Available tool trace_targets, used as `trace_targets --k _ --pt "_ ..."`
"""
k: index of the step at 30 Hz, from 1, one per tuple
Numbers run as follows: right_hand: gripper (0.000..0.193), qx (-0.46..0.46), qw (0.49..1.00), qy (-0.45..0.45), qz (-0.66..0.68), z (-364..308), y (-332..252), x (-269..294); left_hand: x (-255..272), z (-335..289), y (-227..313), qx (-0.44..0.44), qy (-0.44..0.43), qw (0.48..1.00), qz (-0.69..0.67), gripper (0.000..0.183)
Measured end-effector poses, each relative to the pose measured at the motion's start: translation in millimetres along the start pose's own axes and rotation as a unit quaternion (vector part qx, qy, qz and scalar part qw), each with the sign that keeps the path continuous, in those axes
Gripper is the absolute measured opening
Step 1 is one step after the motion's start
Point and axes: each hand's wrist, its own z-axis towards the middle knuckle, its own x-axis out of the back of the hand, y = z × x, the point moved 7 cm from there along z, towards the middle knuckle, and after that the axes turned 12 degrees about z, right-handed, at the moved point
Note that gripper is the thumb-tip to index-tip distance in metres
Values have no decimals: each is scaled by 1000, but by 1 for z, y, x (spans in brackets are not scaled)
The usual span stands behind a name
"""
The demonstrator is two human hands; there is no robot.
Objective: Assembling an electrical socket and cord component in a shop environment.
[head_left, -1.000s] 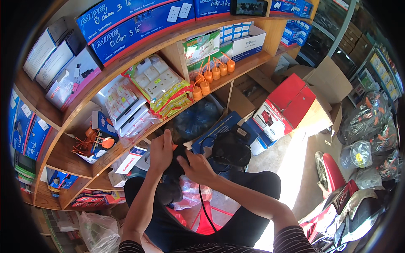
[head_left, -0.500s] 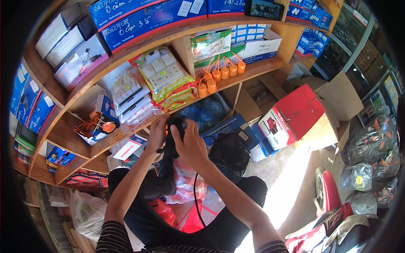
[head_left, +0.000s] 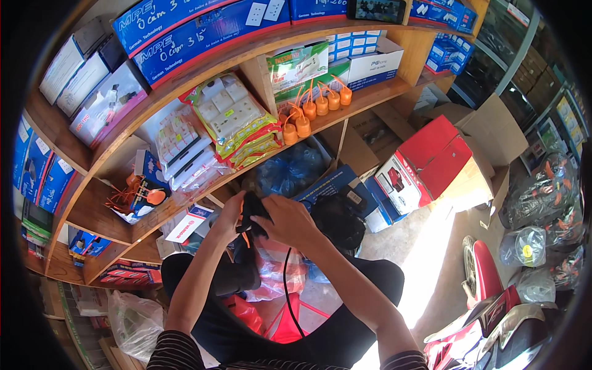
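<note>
A dark black item (head_left: pixel 251 211), soft-looking, with a small bit of orange at its lower left, is held up in front of the shelf between both hands. My left hand (head_left: pixel 230 214) is wrapped round its left side. From the right, my right hand (head_left: pixel 288 221) grips it with bent fingers pressed against its edge. Its exact kind cannot be made out, since the fingers cover much of it. A thin black cord (head_left: pixel 285 277) hangs below my right hand, down between my knees.
Wooden shelving (head_left: pixel 203 57) carries blue boxes, packed socket strips (head_left: pixel 231 117) and orange bulb holders (head_left: pixel 321 106). At right stand a red-and-white carton (head_left: pixel 425 161), opened cardboard boxes and a red motorbike (head_left: pixel 484 277). Pink plastic bags (head_left: pixel 271 271) and a black bag (head_left: pixel 338 223) lie low ahead.
Both hands have come slightly lower with the black item and turned it; an orange part now shows beside the left fingers. The whole view has shifted a little.
</note>
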Motion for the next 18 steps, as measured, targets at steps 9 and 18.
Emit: trace_targets --k 9,18 --pt "46 -278 824 163 466 -15 58 7 -50 -46 32 -430 226 806 338 35" --pt "43 -224 737 486 413 -26 101 152 -155 -25 140 -410 9 862 298 27"
